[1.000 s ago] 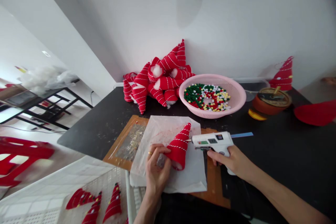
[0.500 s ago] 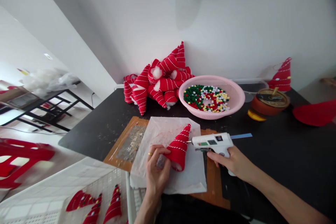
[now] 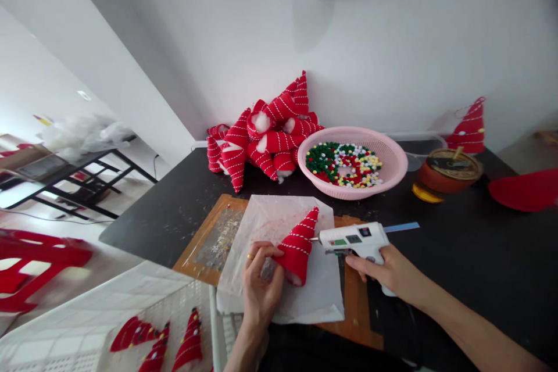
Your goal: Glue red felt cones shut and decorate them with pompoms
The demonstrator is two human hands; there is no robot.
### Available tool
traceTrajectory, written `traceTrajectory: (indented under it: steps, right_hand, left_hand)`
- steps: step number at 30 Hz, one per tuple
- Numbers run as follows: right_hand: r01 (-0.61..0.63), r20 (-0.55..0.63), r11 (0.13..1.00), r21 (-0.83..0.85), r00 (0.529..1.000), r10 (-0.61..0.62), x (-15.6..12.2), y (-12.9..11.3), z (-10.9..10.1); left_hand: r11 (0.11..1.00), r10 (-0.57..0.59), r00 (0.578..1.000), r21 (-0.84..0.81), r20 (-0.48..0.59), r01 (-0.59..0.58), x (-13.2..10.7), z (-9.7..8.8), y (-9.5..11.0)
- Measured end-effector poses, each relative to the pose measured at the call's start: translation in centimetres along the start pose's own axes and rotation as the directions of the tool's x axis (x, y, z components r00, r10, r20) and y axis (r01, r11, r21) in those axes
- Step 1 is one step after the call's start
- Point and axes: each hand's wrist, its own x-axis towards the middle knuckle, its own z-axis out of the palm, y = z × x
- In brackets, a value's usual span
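Okay, I'm seeing the left hand (image 3: 261, 282) gripping a red striped felt cone (image 3: 297, 250), holding it tip-up and tilted over a white sheet (image 3: 322, 302) on the near part of the bench (image 3: 436, 267). The right hand (image 3: 386, 270) is wrapping around a white hot glue gun (image 3: 353, 238), its nozzle pointing left, just beside the cone. Farther away, a pink basket (image 3: 394, 163) is holding coloured pom-poms (image 3: 344, 165), right of a heap of red cones (image 3: 265, 142).
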Motion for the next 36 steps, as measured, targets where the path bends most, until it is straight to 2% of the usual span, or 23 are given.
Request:
traceTrajectory:
  steps: [6,12,16,22,36]
  right_hand:
    - [-0.078,0.099,0.978,0.194,0.993,0.06,-0.4,-0.2,-0.2]
    - [-0.002,0.11,0.921,0.389,0.993,-0.044,-0.6,-0.4,-1.1]
    - [0.004,0.042,0.946,0.325,0.999,-0.019,-0.3,-0.4,-1.1]
    - [-0.026,0.007,0.97,0.241,1.0,0.025,0.2,0.8,-0.7]
    - [0.008,-0.043,0.999,0.042,0.999,-0.006,0.4,1.7,-0.5]
  left_hand:
    - [1.0,-0.004,1.0,0.013,-0.002,0.004,0.1,0.0,0.1]
    - [0.999,0.052,0.997,-0.002,0.049,-0.052,-0.1,-0.2,0.2]
    - [0.996,0.085,0.993,-0.019,0.083,-0.084,-0.2,-0.3,0.3]
    - [0.992,0.126,0.988,-0.029,0.089,-0.124,-0.2,-0.3,0.3]
    - [0.985,0.172,0.98,-0.043,0.1,-0.169,-0.1,-0.4,0.5]
